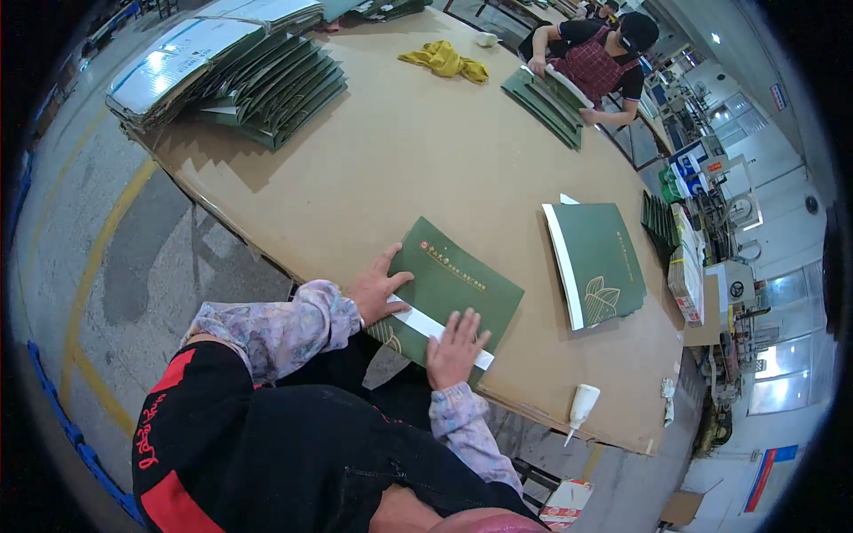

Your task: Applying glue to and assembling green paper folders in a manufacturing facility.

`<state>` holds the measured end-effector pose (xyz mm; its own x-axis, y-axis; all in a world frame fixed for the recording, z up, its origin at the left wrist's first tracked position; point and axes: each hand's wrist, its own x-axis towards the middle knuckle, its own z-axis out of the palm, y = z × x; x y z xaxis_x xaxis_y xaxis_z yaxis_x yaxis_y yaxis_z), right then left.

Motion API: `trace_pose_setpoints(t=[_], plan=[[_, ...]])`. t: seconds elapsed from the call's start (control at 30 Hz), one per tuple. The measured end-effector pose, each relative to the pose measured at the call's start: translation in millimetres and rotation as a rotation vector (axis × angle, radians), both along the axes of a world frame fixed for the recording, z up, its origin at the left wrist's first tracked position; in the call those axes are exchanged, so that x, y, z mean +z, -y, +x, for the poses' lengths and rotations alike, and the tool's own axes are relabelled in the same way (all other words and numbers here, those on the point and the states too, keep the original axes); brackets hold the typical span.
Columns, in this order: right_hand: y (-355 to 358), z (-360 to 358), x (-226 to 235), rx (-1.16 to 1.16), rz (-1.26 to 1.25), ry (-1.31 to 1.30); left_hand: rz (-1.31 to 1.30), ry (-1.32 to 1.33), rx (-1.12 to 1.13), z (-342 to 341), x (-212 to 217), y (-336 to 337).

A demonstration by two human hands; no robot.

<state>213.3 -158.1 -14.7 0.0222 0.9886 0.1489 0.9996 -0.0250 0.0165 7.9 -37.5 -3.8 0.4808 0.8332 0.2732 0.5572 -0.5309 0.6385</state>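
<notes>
- Left hand [377, 289] is flat and spread, palm down on the green folder [449, 289], thumb out to the side, right by the near-left end of the white strip [437, 329].
- Right hand [455, 348] is also open, fingers fanned out and pressed down over the white strip, not pinching anything.
- The folder lies at the near edge of the brown table [418, 160], just in front of the person, with the strip running along its near side.
- A stack of the same green folders [600, 262] sits to the right, near but not touching.
- A white glue bottle [580, 407] lies by the table's near edge, right of the hands.
- Far side: a yellow cloth [444, 60], a big fanned pile of folders [267, 84] at the far left, and a co-worker [600, 58] bent over another pile [546, 102].
</notes>
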Motion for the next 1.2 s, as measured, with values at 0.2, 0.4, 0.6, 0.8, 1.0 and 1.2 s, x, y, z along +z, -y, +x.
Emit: trace_pose_setpoints(t=[0.2,0.4,0.6,0.8,1.0,1.2], plan=[[-38,-43,-17,0.111,0.039,-0.081,-0.063,-0.105,0.118,24,-5,10],[-47,-40,-14,0.195,0.026,-0.101,0.098,-0.224,0.113,24,-9,12],[-79,-31,-3,0.215,-0.009,-0.170,0.088,-0.476,0.066,27,3,9],[-136,-21,-9,0.249,0.012,-0.291,-0.004,-0.484,0.008,32,5,5],[-151,-33,-10,0.227,0.001,-0.266,-0.011,-0.452,0.020,26,11,7],[-173,-29,-7,0.200,0.013,-0.278,0.007,-0.443,0.017,31,14,8]])
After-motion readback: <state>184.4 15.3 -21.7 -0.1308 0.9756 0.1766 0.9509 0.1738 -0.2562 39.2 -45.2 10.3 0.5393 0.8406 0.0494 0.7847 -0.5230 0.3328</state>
